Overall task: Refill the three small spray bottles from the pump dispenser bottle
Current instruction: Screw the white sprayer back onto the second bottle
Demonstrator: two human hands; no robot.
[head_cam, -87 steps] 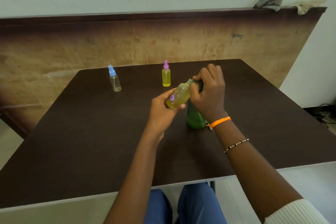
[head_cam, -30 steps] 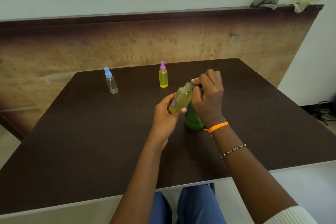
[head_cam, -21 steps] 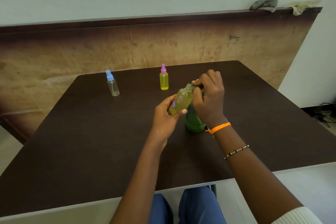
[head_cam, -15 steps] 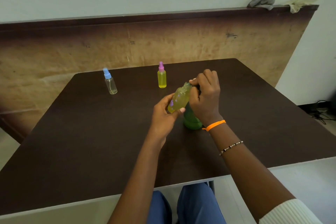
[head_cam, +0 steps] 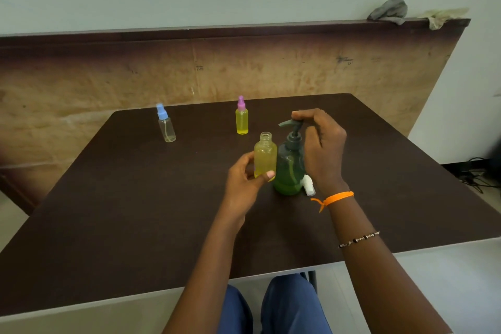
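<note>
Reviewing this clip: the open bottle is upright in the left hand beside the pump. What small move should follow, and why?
Probably set the uncapped bottle down and cap it. Its mouth no longer sits under the pump dispenser's spout, it looks nearly full of yellow liquid, and a white spray cap lies beside the dispenser. The left hand holds the bottle; the right hand rests on the pump head. The blue-capped bottle looks almost empty.
</note>
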